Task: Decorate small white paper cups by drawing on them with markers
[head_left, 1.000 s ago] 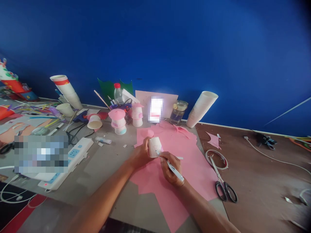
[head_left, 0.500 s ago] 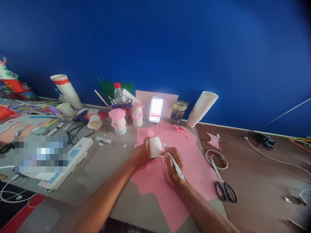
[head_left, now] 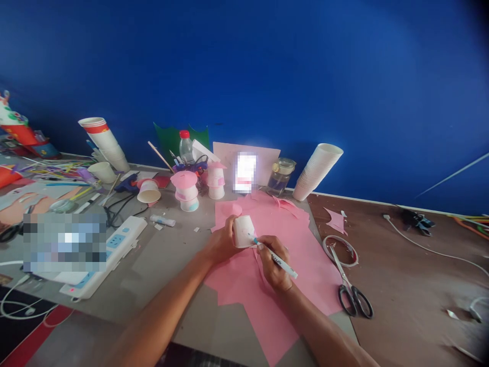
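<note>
My left hand [head_left: 224,238] is wrapped round the left side of a white paper cup [head_left: 243,227], which is upside down with its rim low. In my right hand [head_left: 275,261] is a white marker [head_left: 280,263] with a blue tip, held like a pen. Its tip is at the cup's side, where faint pink marks show. Beneath both hands lies a large jagged sheet of pink paper [head_left: 313,270]. Two paper-cup towers with pink tops, a nearer one [head_left: 186,191] and a farther one [head_left: 216,181], stand behind to the left.
Scissors [head_left: 349,285] lie against a roll of tape [head_left: 353,255] on the right. A tall leaning cup stack [head_left: 319,171] and a glass jar [head_left: 281,177] stand at the back. A power strip [head_left: 118,250] is on the left. Behind is a blue wall [head_left: 267,66].
The marker has swung so its tip moved left and down onto the cup's side, its back end shifting right. The left hand and the cup have hardly moved.
</note>
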`<control>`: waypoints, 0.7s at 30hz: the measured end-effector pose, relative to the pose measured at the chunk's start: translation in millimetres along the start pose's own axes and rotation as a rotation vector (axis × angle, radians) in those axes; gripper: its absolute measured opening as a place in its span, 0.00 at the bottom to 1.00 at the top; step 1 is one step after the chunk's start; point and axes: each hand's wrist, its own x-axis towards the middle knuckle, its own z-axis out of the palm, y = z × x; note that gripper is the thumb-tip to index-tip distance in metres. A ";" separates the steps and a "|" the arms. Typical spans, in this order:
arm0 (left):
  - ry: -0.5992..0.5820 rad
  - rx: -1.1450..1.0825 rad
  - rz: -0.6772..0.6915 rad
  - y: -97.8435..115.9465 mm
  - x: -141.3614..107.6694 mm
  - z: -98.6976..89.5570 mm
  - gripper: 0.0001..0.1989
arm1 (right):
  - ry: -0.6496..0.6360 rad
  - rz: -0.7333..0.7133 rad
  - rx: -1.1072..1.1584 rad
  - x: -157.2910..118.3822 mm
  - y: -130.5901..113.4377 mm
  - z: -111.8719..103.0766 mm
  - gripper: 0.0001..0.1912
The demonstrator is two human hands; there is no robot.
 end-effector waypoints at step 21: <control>-0.003 -0.057 0.007 7.9 -1.6 -7.6 0.30 | -0.085 -0.178 -0.126 -1.6 -1.8 -3.0 0.06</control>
